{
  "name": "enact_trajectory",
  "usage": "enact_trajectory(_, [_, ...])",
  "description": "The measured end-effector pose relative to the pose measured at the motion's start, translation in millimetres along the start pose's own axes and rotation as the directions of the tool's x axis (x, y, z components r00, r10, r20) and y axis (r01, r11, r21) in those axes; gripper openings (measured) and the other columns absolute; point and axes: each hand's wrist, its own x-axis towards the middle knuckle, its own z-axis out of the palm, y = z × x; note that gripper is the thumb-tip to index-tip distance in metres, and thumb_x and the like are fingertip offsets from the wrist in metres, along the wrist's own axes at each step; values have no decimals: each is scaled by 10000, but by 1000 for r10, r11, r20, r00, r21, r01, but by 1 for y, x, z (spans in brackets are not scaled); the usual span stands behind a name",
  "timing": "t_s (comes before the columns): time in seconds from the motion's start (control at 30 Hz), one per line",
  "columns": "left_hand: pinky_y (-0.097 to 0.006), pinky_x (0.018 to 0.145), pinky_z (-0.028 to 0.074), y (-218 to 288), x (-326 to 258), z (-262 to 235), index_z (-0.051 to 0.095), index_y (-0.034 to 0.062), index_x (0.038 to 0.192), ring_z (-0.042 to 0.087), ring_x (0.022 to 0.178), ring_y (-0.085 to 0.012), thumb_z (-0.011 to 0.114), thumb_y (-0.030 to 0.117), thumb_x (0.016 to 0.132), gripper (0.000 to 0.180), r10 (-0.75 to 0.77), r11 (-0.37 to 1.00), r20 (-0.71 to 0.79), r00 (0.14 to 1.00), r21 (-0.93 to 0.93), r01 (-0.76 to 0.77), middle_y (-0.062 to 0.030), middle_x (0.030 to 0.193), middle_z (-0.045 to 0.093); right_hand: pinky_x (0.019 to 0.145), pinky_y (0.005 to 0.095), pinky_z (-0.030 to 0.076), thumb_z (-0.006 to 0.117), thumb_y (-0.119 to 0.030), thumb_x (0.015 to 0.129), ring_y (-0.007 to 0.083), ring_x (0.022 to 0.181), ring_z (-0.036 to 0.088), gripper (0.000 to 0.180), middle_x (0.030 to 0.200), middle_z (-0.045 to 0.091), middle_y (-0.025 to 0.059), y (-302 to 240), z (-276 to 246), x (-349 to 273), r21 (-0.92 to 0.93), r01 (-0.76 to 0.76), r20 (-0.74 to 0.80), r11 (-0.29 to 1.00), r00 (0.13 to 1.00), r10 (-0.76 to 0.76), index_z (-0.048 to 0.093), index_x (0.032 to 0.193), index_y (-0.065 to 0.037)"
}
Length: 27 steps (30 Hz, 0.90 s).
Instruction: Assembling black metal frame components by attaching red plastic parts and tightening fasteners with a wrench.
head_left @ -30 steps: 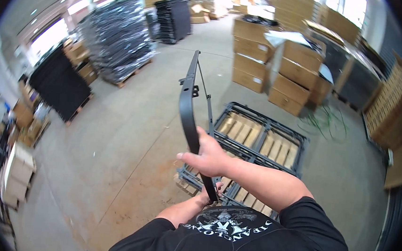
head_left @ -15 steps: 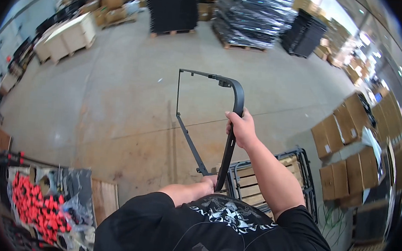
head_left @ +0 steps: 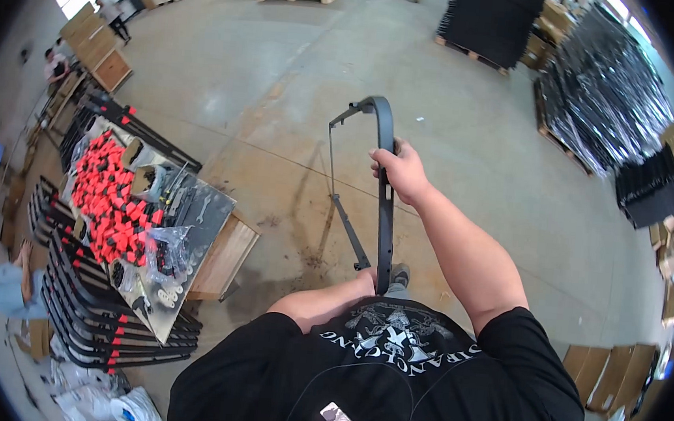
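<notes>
A dark grey metal frame [head_left: 385,214], with a curved bar and thinner struts, is held upright in front of my body. My right hand [head_left: 401,170] is closed round the upper part of its thick bar, thumb across the near side. Down at the lower end, close to my shirt, my left hand [head_left: 369,279] grips the frame; most of its fingers are hidden behind the bar. The thin struts reach away to the left over the concrete floor.
To the left stands a table [head_left: 207,236] heaped with red and black pieces [head_left: 112,201], wrenches and plastic bags. Curved black bars [head_left: 84,301] are stacked beside it. A person [head_left: 7,283] is at far left. Wrapped pallet stacks [head_left: 603,97] and boxes [head_left: 609,374] stand on the right.
My view has swung left, bringing the table with red pieces nearer and the person into sight. Both hands keep hold of the metal frame, which has turned with me.
</notes>
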Motion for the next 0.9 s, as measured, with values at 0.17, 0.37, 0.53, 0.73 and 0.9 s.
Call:
enact_trajectory(0.17, [-336,522,496,102,-5,120,624,154,838,564,569,-196,466,175,987,218,278,944,-54,959,-170,-283,-19,684,587,962,429,526,771,-339,794,415,1079,669,820,1161,667,300,9,-37,51,-547,367,294,753,926,-237,445,1396,112])
enact_trajectory(0.37, [-341,658,543,244,-38,211,608,113,1037,602,695,-170,403,175,1031,214,503,802,-169,848,-276,-530,-30,885,649,988,439,527,718,-430,836,380,1137,671,785,1228,653,311,49,-95,121,-637,369,378,677,915,-143,514,1370,109])
enact_trajectory(0.53, [-386,748,502,279,-32,222,629,188,1132,618,897,-169,307,539,1057,483,563,767,-165,810,-261,-587,1,1019,668,950,470,540,704,-406,865,437,1072,677,714,1179,665,317,17,-55,183,-530,440,502,725,852,-149,519,1327,106])
enact_trajectory(0.73, [-307,663,389,295,-57,210,628,276,1039,534,761,-133,363,719,975,520,645,731,-160,748,-160,-664,61,923,630,894,535,529,684,-259,863,496,992,653,507,1033,663,338,11,10,225,-570,500,547,652,823,-153,499,1198,72])
enact_trajectory(0.9, [-315,636,425,344,-59,107,603,141,991,539,701,-155,516,544,992,412,564,785,-175,807,-190,-590,-13,831,609,767,483,548,663,-188,849,425,832,686,427,865,674,280,0,85,321,-460,560,637,689,749,-184,505,1151,69])
